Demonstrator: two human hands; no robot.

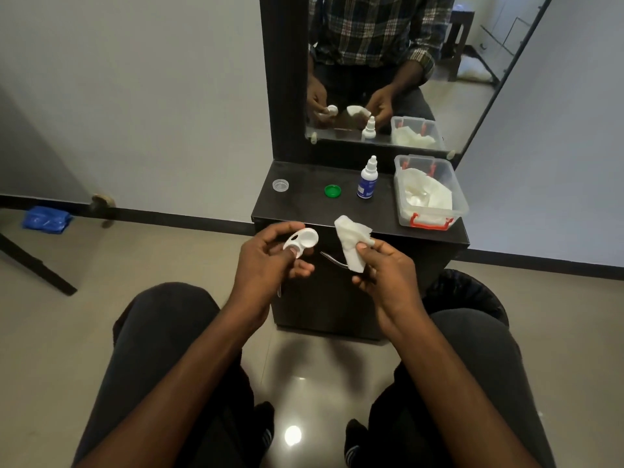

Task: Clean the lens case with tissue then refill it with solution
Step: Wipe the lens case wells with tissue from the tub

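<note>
The case (pixel 301 243) is in the left hand (pixel 270 261), open side up, ready for wiping. The right hand (pixel 381 265) pinches the tissue (pixel 351 241) just beside it. The bottle (pixel 367 179) waits on the bench (pixel 304 204).

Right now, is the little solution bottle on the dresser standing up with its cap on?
Yes. The solution bottle stands upright on the dresser top, with a white cap on its nozzle.

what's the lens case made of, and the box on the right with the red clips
Lens case: looks like white moulded plastic, smooth, slightly glossy, with thin rounded rims. Box: clear, see-through plastic, since the tissue inside shows through its walls; the red clips look like opaque plastic.
</note>
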